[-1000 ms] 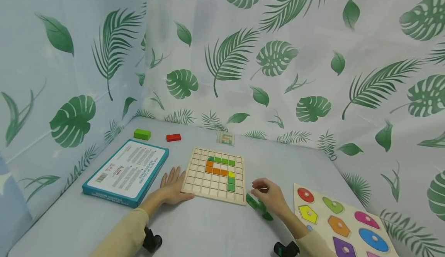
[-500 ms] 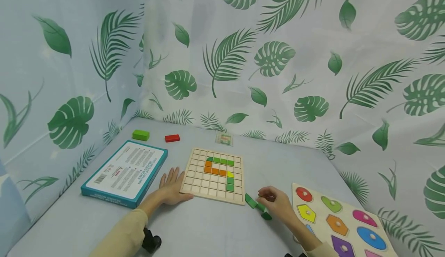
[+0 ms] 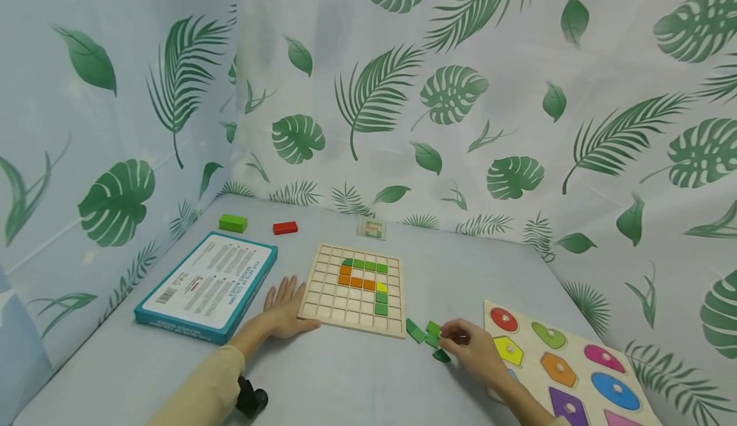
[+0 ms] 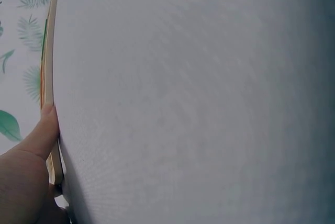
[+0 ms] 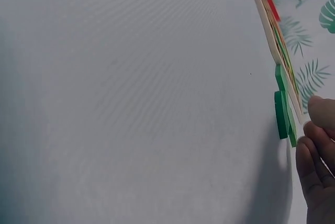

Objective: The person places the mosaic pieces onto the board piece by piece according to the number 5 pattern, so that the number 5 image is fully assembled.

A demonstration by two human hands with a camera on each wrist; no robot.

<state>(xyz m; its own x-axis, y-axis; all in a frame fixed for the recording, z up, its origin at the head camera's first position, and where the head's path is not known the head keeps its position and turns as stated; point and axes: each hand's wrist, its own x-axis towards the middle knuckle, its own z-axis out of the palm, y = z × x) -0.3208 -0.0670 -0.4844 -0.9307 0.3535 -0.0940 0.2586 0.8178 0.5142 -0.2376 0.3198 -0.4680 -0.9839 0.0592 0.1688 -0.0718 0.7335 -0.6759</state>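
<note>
A wooden grid board (image 3: 322,304) lies on the grey table, with green, orange and yellow tiles (image 3: 365,276) set in its cells. My left hand (image 3: 285,307) rests flat by the board's front left corner. Its thumb (image 4: 44,130) presses the board's edge (image 4: 48,77). A green piece (image 3: 430,335) lies on the table off the board's front right corner. My right hand (image 3: 451,335) has curled fingertips (image 5: 314,145) pinching that green piece (image 5: 282,114) at its right end. The board's edge (image 5: 267,30) runs just behind it.
A teal box (image 3: 207,285) lies left of my left hand. A green block (image 3: 233,223), a red block (image 3: 285,228) and a small card (image 3: 371,228) sit near the back. A shape puzzle board (image 3: 581,336) lies at the right. Leaf-print curtains wall the table.
My right hand has drawn back toward the front right, and the green piece shifted a little with it. The left hand and the grid board stayed put.
</note>
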